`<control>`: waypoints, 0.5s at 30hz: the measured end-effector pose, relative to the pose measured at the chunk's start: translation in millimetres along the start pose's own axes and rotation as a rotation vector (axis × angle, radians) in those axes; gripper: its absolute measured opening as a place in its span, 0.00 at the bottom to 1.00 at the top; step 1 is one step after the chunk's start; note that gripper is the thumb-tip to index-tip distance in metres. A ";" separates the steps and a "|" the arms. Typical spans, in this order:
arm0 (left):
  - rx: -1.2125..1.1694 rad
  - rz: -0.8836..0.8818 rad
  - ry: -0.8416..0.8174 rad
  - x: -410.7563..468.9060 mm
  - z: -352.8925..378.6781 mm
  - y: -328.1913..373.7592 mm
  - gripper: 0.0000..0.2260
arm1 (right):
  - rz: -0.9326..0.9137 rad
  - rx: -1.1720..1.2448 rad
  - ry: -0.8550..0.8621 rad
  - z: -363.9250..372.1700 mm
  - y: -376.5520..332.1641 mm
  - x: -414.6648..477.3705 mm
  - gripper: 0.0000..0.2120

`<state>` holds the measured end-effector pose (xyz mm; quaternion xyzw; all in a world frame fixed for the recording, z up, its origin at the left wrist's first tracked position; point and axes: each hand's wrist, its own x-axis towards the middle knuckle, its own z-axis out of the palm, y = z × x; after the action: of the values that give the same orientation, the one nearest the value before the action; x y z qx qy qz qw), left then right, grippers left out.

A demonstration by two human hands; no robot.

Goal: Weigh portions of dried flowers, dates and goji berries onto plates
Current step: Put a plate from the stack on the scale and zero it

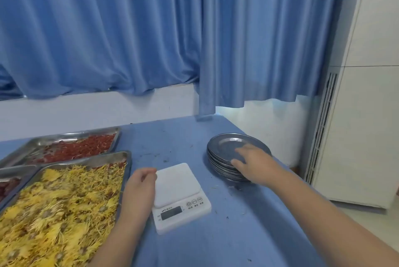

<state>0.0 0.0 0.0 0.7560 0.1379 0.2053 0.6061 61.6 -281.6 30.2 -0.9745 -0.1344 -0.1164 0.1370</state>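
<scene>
A white digital scale (179,195) sits on the blue table with nothing on its platform. My left hand (141,182) hovers at the scale's left edge, fingers loosely curled and holding nothing. At the right stands a stack of steel plates (224,148). My right hand (251,162) grips the rim of the top plate, thumb on the inside, fingers under the edge. A steel tray of yellow dried flowers (58,208) fills the lower left. Behind it is a tray of red goji berries (79,148). A tray with dark red dates (8,184) shows at the far left edge.
The blue tablecloth (216,234) carries scattered crumbs around the scale. Blue curtains (151,29) hang behind the table. A white floor-standing air conditioner (356,126) stands to the right, beyond the table edge.
</scene>
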 end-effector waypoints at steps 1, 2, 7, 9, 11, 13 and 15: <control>0.102 0.018 0.026 1.6 1.0 -4.8 0.07 | 0.019 -0.075 -0.035 5.4 1.6 3.8 0.14; 0.203 0.030 0.059 3.8 3.0 -11.5 0.09 | 0.034 -0.143 -0.052 8.3 1.9 7.4 0.14; 0.326 -0.020 -0.035 7.6 16.0 -33.9 0.16 | -0.060 -0.299 -0.002 20.6 9.7 17.3 0.16; 0.317 -0.044 -0.048 9.4 20.5 -31.6 0.17 | -0.116 -0.354 0.040 19.1 6.6 17.8 0.15; 0.278 -0.067 -0.041 12.7 23.7 -29.0 0.18 | -0.146 -0.440 0.057 17.0 1.7 20.0 0.14; 0.269 -0.067 -0.050 13.2 26.7 -25.9 0.18 | -0.151 -0.460 0.081 15.3 -1.7 21.4 0.11; 0.256 -0.066 -0.065 15.3 29.3 -26.9 0.18 | -0.155 -0.436 0.070 13.2 -1.1 21.9 0.10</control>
<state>28.6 -12.1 -29.3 0.8284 0.1679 0.1415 0.5153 84.2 -271.6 23.9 -0.9631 -0.1755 -0.1868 -0.0815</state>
